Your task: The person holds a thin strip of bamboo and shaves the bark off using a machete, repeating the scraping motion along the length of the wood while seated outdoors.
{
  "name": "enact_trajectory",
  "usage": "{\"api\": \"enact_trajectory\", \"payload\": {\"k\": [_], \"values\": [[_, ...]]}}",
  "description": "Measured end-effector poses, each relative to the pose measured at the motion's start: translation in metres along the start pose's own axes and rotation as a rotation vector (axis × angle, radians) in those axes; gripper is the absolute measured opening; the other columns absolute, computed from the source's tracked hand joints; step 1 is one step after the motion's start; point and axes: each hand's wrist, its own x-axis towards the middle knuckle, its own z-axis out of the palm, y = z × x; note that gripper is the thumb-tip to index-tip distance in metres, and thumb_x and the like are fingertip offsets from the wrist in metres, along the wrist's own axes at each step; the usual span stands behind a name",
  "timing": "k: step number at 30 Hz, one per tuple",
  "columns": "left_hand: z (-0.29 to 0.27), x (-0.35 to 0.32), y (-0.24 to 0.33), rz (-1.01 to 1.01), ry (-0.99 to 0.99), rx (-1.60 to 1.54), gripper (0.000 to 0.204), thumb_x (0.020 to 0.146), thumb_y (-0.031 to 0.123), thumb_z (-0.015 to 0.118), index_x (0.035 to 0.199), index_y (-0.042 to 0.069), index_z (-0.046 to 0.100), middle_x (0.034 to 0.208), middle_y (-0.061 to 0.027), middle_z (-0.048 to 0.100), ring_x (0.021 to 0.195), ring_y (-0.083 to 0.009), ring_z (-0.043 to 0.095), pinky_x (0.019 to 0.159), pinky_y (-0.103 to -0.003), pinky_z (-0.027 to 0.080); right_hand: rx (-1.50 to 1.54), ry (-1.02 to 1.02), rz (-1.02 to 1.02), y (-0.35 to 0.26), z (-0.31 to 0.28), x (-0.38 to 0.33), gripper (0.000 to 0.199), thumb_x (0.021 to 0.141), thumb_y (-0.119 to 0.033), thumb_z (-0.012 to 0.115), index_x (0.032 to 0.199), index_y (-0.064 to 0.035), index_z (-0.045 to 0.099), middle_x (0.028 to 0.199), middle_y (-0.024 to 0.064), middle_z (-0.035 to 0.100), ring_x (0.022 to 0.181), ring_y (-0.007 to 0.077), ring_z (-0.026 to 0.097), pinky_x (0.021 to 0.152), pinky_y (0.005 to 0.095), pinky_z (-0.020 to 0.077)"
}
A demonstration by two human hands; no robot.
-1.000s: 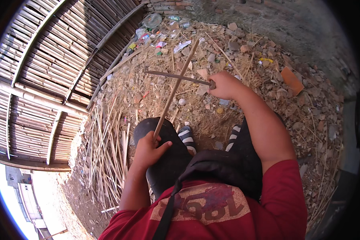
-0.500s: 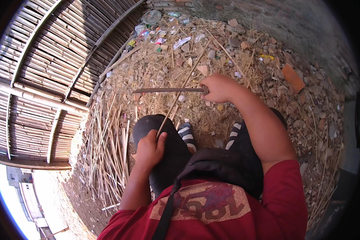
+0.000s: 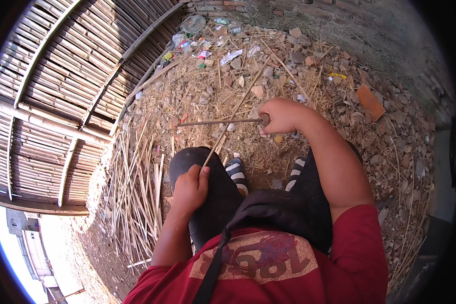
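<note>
Where the picture begins on the left, a bamboo fence of slats lashed to thicker poles fills the side, and at its foot a heap of split bamboo strips lies scattered on the dirt ground. Just right of that heap, the left hand rests on the person's left knee, clad in black trousers; its fingers are pressed together around the near end of a long thin bamboo stick, the thumb lying along it. From that grip the stick slants up and away to the right over the straw-strewn ground, its far end lost among dry stalks near a scatter of litter. Crossing over it, roughly level, is a dark blade-like tool, probably a knife or machete, though the view is too coarse to tell which. Its handle end sits inside the right hand, whose fingers are curled tight about it, knuckles toward the camera. Below the two hands, striped sandals show between the knees. Nearer the camera, a black strap runs across a red shirt. Further right, broken brick pieces and stones lie on the ground.
</note>
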Motion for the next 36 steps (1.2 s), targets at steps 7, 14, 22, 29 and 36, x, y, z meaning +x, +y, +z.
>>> {"api": "enact_trajectory", "payload": {"k": [7,14,22,29,36], "values": [[-0.004,0.001,0.003,-0.008,-0.033,0.012,0.038,0.105,0.034,0.055,0.085,0.002,0.057,0.074,-0.027,0.064,0.076,-0.0507,0.063,0.067,-0.058,0.047,0.267,0.101,0.271,0.052,-0.004,0.004,0.06,0.079,-0.035,0.083,0.127,-0.0025,0.067,0.1,0.0173,0.074,0.095,0.0275,0.072,0.083,0.0456,0.0553],[-0.009,0.005,0.002,-0.04,-0.121,0.035,0.04,0.105,0.035,0.054,0.087,0.0,0.059,0.075,-0.0283,0.062,0.079,-0.0509,0.062,0.067,-0.054,0.046,-0.026,-0.045,0.0,0.015,0.013,0.005,0.042,0.074,-0.032,0.086,0.1,-0.0021,0.072,0.092,0.0165,0.073,0.092,0.0321,0.071,0.08,0.0455,0.0549],[-0.012,0.011,-0.008,-0.062,-0.159,-0.109,0.043,0.105,0.037,0.055,0.086,-0.001,0.059,0.079,-0.0288,0.064,0.082,-0.0514,0.063,0.071,-0.057,0.047,0.051,0.161,0.079,0.046,0.015,0.018,0.04,0.079,-0.034,0.082,0.102,-0.003,0.071,0.097,0.0168,0.073,0.096,0.0332,0.071,0.081,0.0462,0.0546],[-0.002,0.0,0.001,-0.028,-0.071,0.061,0.039,0.105,0.035,0.055,0.088,0.0,0.059,0.077,-0.0278,0.064,0.079,-0.0513,0.062,0.067,-0.056,0.045,-0.065,-0.024,0.046,-0.002,0.015,0.004,0.038,0.079,-0.032,0.08,0.104,-0.0038,0.071,0.102,0.017,0.072,0.099,0.0358,0.07,0.084,0.0462,0.0549],[-0.008,0.006,0.002,0.007,-0.098,0.021,0.038,0.104,0.036,0.056,0.089,0.001,0.061,0.081,-0.0272,0.066,0.082,-0.0504,0.064,0.072,-0.058,0.048,0.201,0.23,0.139,0.066,0.043,0.037,0.041,0.078,-0.035,0.081,0.103,-0.0039,0.071,0.095,0.0211,0.071,0.091,0.0381,0.069,0.079,0.0485,0.0533]]}}
